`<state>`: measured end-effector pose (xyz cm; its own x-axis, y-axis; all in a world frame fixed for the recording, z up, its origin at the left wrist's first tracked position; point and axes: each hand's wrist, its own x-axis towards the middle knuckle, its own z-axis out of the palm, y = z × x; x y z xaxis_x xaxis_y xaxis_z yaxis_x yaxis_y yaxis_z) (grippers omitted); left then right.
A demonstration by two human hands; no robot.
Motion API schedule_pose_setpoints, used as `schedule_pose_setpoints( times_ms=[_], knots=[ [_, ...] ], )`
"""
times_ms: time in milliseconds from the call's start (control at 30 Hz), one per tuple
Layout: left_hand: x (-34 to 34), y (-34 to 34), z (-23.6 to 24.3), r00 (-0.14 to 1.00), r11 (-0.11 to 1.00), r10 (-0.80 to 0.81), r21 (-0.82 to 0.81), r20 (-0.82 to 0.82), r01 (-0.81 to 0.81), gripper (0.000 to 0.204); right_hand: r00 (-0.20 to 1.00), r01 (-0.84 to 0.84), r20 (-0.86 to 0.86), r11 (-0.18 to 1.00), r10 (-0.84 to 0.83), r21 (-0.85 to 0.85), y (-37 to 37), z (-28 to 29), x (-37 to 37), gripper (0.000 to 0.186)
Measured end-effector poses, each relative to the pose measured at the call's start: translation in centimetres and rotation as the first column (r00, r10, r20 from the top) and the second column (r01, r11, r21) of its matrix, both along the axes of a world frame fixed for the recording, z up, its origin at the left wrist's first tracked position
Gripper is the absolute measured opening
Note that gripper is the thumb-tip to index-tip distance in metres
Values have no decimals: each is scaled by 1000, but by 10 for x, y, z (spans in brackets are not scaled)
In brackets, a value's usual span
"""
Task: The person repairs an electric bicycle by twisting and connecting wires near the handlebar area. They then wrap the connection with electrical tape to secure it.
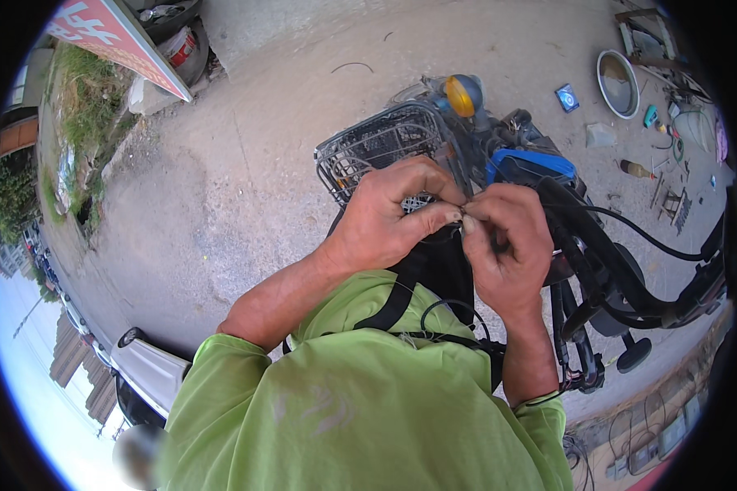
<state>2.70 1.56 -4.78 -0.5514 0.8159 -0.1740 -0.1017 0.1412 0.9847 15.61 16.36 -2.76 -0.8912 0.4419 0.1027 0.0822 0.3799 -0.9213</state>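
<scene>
My left hand (389, 217) and my right hand (504, 241) meet in front of my body, their thumbs and fingertips pinched close together around something small and thin that I cannot make out. Just behind them stands a two-wheeled vehicle with a black wire basket (368, 139), a lamp with an amber lens (460, 96) and a blue-and-black part (529, 164). Black tubing and cables (598, 254) curve to the right of my right hand. A black strap (397, 299) lies beneath my wrists against my green shirt.
A basin (618, 69), small blue box (567, 97), bottle (635, 168) and scattered tools (671, 204) lie on the concrete ground (221, 188) at right. A leaning red sign (115, 41) and weeds (82, 98) are at upper left; a pale car (147, 368) is at lower left.
</scene>
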Motion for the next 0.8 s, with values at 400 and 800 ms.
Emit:
schedule_pose_setpoints(
  times_ms=[400,800],
  knots=[
    [4,3,-2,978,997,0,75,-211,16,11,1000,20,-16,985,-17,171,0,1,2,25],
    [17,1,-16,916,985,38,170,-399,33,5,977,35,212,999,-31,-12,-10,15,4,15]
  ],
)
